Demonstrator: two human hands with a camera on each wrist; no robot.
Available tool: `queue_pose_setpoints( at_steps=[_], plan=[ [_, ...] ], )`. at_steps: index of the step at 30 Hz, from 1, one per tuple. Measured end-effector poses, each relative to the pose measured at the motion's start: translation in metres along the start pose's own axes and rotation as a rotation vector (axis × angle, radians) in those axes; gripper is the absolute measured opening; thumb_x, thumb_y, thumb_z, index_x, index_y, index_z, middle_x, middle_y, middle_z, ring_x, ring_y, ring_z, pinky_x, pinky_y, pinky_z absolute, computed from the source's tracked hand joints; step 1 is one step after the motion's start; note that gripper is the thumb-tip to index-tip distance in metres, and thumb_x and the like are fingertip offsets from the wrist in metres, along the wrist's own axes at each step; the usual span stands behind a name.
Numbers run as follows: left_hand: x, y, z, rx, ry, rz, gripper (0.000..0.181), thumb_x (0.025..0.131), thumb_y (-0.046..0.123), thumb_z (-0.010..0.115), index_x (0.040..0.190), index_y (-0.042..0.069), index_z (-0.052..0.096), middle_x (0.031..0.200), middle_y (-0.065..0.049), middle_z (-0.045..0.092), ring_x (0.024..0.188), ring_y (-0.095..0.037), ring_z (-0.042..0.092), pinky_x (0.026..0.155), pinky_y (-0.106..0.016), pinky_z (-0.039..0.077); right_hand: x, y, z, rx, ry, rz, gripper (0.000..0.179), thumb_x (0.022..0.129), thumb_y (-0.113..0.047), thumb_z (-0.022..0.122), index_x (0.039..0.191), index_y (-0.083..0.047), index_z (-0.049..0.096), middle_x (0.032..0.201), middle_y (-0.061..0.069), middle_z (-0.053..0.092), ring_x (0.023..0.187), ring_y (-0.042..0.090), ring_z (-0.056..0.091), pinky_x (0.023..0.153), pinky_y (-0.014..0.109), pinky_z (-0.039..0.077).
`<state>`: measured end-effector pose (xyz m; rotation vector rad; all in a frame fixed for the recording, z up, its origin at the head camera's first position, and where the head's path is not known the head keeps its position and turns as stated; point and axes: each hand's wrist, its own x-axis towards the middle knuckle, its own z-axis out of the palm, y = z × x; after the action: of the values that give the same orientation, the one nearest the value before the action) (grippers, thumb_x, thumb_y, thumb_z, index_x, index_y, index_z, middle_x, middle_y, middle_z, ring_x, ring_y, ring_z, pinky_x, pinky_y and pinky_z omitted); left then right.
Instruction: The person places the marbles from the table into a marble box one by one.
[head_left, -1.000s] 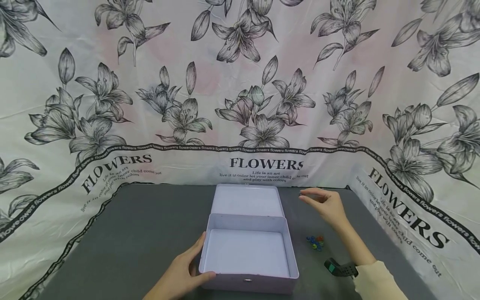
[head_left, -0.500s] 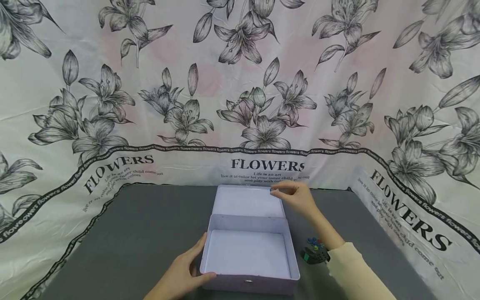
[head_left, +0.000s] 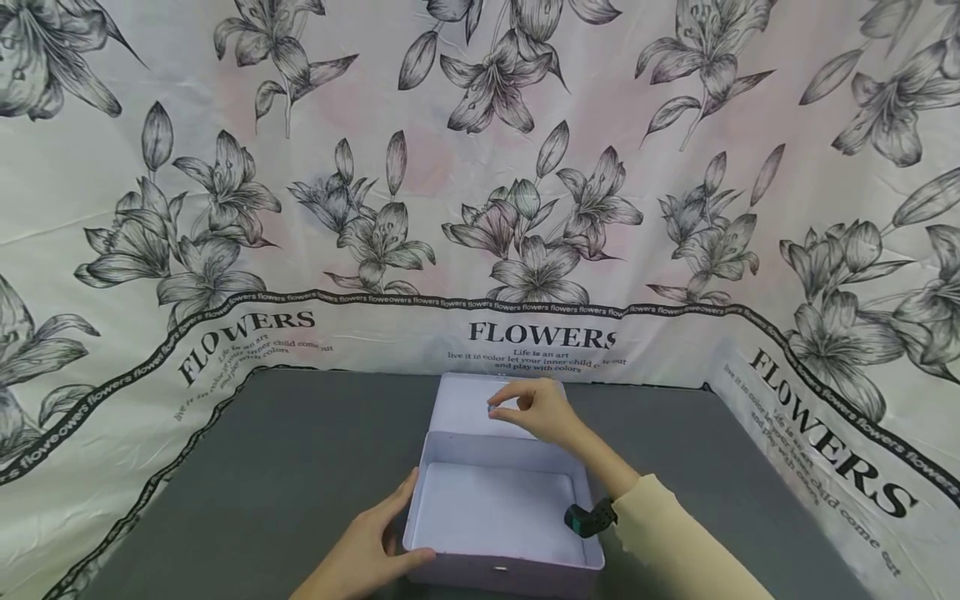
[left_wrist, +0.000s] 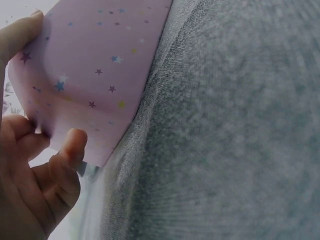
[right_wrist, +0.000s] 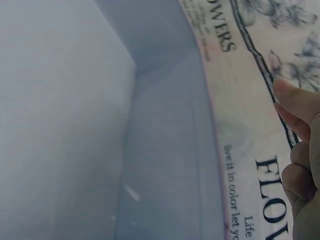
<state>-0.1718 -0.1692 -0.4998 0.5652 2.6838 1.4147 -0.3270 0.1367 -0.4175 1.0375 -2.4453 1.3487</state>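
Observation:
A pale lilac metal box (head_left: 498, 451) stands in front of me with its hinged lid (head_left: 461, 404) folded back. Its outside, in the left wrist view, is pink with small coloured stars. My left hand (head_left: 367, 537) holds the front left corner, thumb at the front rim and fingers along the side. Over the lid, my right hand (head_left: 542, 410) pinches a tiny greyish-blue piece (head_left: 491, 407) between thumb and forefinger. The piece is too small to identify. In the right wrist view the right hand (right_wrist: 302, 145) appears at the right edge, beyond the box's inner wall (right_wrist: 165, 135).
A grey cloth-covered table (head_left: 315, 450) lies under the box. White flower-printed fabric (head_left: 420, 333) closes off the back and sides. A black band with a green patch (head_left: 590, 519) sits on my right wrist, overlapping the box's right side.
My right hand has moved left from beside the box to over the lid, with the tiny piece still pinched. The forearm now hides the small coloured pieces on the right. The left hand stays put.

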Motion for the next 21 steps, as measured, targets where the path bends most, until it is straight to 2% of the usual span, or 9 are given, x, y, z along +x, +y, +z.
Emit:
queue_pose_setpoints(
  at_steps=[7, 12, 17, 21],
  plan=[
    [0.001, -0.003, 0.000, -0.005, -0.024, -0.008, 0.102, 0.091, 0.043, 0.084, 0.170, 0.013, 0.026, 0.161, -0.019, 0.046, 0.053, 0.000, 0.037, 0.051, -0.022, 0.042, 0.004, -0.001, 0.028, -0.023, -0.150, -0.111, 0.015, 0.088, -0.011, 0.087, 0.101, -0.004, 0.084, 0.096, 0.004, 0.081, 0.049, -0.004, 0.026, 0.050, 0.019, 0.028],
    [0.002, -0.007, 0.000, -0.021, -0.032, 0.016, 0.102, 0.092, 0.040, 0.084, 0.170, 0.013, 0.025, 0.164, -0.022, 0.041, 0.051, 0.001, 0.036, 0.050, -0.022, 0.043, 0.007, -0.001, 0.042, -0.025, -0.237, -0.161, 0.013, 0.088, -0.009, 0.087, 0.100, -0.004, 0.084, 0.097, 0.004, 0.081, 0.050, -0.004, 0.029, 0.049, 0.018, 0.030],
    [0.002, -0.010, 0.000, -0.034, -0.031, 0.065, 0.100, 0.092, 0.035, 0.085, 0.169, 0.011, 0.025, 0.158, -0.022, 0.048, 0.051, 0.003, 0.038, 0.050, -0.021, 0.044, 0.010, -0.001, 0.051, -0.035, -0.313, -0.196, 0.012, 0.088, -0.007, 0.087, 0.098, -0.003, 0.084, 0.097, 0.004, 0.081, 0.051, -0.004, 0.031, 0.050, 0.017, 0.030],
    [0.002, -0.011, -0.001, -0.044, -0.031, 0.075, 0.100, 0.093, 0.034, 0.084, 0.170, 0.011, 0.025, 0.154, -0.020, 0.051, 0.051, 0.003, 0.040, 0.050, -0.021, 0.044, 0.010, -0.002, 0.055, -0.048, -0.355, -0.197, 0.012, 0.088, -0.008, 0.087, 0.098, -0.003, 0.084, 0.098, 0.003, 0.081, 0.053, -0.006, 0.033, 0.051, 0.016, 0.032]
  ],
)
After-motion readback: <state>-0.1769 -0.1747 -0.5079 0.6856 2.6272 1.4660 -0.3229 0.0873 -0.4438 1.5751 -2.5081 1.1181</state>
